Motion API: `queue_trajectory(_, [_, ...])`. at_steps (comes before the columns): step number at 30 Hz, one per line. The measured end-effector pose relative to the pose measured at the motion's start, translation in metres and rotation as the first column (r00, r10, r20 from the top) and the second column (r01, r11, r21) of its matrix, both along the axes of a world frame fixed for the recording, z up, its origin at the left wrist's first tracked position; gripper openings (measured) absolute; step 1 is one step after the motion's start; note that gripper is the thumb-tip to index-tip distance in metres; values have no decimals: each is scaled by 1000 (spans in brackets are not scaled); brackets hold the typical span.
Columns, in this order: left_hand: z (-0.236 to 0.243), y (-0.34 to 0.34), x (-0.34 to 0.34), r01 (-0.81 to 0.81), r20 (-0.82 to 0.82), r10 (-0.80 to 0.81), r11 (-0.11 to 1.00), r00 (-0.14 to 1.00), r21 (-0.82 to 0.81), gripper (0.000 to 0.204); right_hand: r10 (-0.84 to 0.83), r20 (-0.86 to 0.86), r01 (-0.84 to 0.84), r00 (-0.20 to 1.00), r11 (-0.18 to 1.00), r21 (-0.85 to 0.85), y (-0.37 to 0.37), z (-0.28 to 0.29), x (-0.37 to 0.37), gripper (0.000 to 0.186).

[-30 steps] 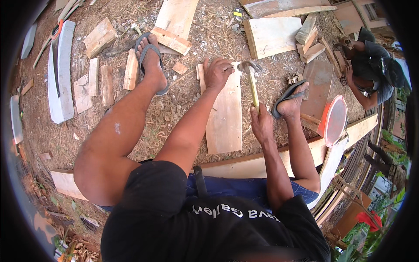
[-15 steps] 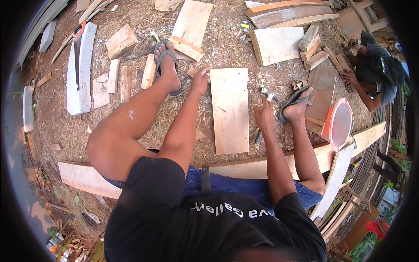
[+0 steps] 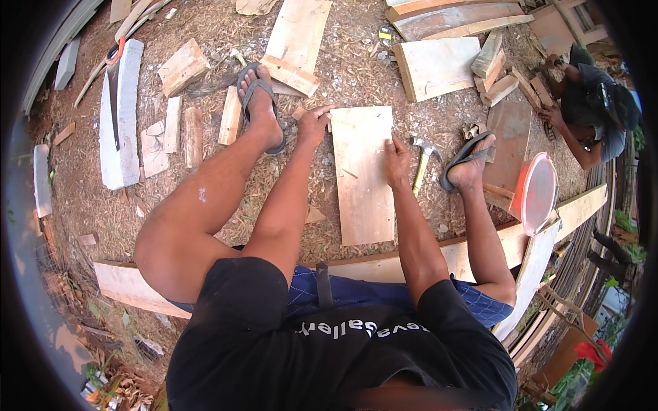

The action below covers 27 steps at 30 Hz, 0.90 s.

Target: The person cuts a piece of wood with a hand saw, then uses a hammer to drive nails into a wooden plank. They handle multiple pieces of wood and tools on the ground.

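Observation:
A pale wooden board (image 3: 363, 198) lies between my legs, its long sides running away from me. My left hand (image 3: 314, 127) is closed at its far left corner, with the fingertips at the edge. On the opposite side, my right hand (image 3: 397, 163) grips the board's right edge, thumb pointing away from me. A small nail-like sliver (image 3: 349, 174) rests on the board's face. Just right of my right hand, a claw hammer (image 3: 425, 162) with a yellowish handle lies on the ground, touched by neither hand.
Wood blocks (image 3: 184, 66) and offcuts are scattered beyond my left foot. A handsaw (image 3: 114, 103) rests on a pale concrete-like beam (image 3: 127, 147). At right stands an orange-rimmed basin (image 3: 539, 195). Another person (image 3: 596, 109) crouches at far right. A long plank (image 3: 384, 264) runs beneath my thighs.
My right hand has left the hammer and moved left onto the board's right edge. The hammer now lies in full view. My left hand stays at the far left corner.

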<state>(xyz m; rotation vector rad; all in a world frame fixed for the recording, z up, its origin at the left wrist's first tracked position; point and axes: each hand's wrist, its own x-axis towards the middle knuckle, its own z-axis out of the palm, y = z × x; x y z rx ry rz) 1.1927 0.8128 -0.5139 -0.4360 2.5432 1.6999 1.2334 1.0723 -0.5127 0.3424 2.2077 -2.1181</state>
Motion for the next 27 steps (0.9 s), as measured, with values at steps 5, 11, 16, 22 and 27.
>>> queue_trajectory(5, [12, 10, -3, 15, 96, -13, 1000, 995, -27, 28, 2, 43, -2, 999, 1000, -5, 5, 8, 1, 38])
queue_trajectory(11, [-4, 2, -2, 6, -19, -5, 998, 1000, 58, 29, 27, 58, -29, 998, 999, 26, 4, 10, -1, 38])
queue_trajectory(16, [3, 2, 1, -14, 79, 8, 997, 997, 79, 30, 28, 103, -24, 994, 999, -37, 2, 11, 1, 38])
queue_trajectory(22, [10, 4, -1, 22, 52, -24, 999, 998, 43, 32, 22, 98, -17, 995, 998, -53, 8, 5, 0, 39])
queue_trajectory(27, [7, 4, 9, 16, 48, -20, 996, 999, 84, 32, 61, 78, -61, 995, 998, 5, 9, 6, 6, 40])
